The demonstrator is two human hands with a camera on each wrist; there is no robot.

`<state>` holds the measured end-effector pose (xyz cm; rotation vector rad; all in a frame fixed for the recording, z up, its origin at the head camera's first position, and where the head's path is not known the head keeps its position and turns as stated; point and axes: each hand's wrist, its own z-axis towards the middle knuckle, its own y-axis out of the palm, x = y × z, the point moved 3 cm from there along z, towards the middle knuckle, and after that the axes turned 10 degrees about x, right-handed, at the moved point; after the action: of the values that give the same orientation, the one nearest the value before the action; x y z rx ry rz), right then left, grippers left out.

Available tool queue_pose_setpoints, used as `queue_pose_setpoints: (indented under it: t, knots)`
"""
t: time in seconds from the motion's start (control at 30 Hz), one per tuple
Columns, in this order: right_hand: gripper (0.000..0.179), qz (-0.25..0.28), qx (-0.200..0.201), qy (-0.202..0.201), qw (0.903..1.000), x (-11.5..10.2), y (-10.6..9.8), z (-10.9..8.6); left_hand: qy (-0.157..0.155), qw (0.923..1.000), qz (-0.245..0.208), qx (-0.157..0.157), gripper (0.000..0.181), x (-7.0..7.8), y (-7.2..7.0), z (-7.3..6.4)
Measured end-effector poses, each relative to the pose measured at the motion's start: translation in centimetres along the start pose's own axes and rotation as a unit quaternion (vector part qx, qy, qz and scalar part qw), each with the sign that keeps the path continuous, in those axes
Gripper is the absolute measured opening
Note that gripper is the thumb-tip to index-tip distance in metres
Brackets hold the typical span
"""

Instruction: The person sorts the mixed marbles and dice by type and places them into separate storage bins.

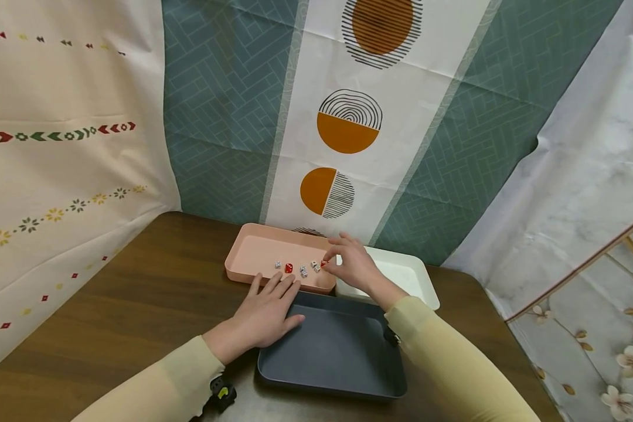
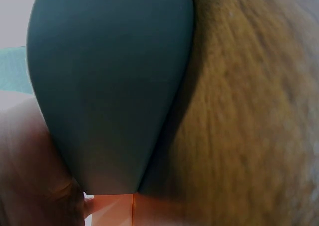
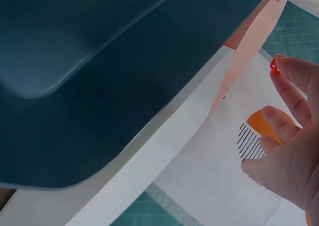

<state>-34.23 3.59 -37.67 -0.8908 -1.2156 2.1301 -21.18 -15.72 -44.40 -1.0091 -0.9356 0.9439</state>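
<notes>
My right hand pinches a red die between thumb and index finger, over the right end of the pink tray. The other fingers of that hand stand spread apart. In the tray lie another red die and several white dice. My left hand is laid flat, its straight fingertips at the pink tray's near rim and its thumb over the left edge of the dark grey tray. Only part of that hand shows in the left wrist view.
A white tray stands right of the pink one, partly behind my right forearm. The dark grey tray is nearest me on the brown wooden table. Patterned cloths hang behind and at both sides.
</notes>
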Motion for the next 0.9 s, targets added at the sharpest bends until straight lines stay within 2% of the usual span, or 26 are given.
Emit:
queue_pose_setpoints:
  t: [0.53, 0.9]
  knots:
    - [0.012, 0.003, -0.005, 0.009, 0.9999, 0.1, 0.7, 0.8, 0.001, 0.9999, -0.01, -0.001, 0.081, 0.2, 0.0, 0.0]
    - [0.031, 0.017, -0.002, 0.024, 0.9996, 0.7, 1.0, 0.3, -0.003, 0.9999, -0.01, -0.002, 0.081, 0.1, 0.0, -0.1]
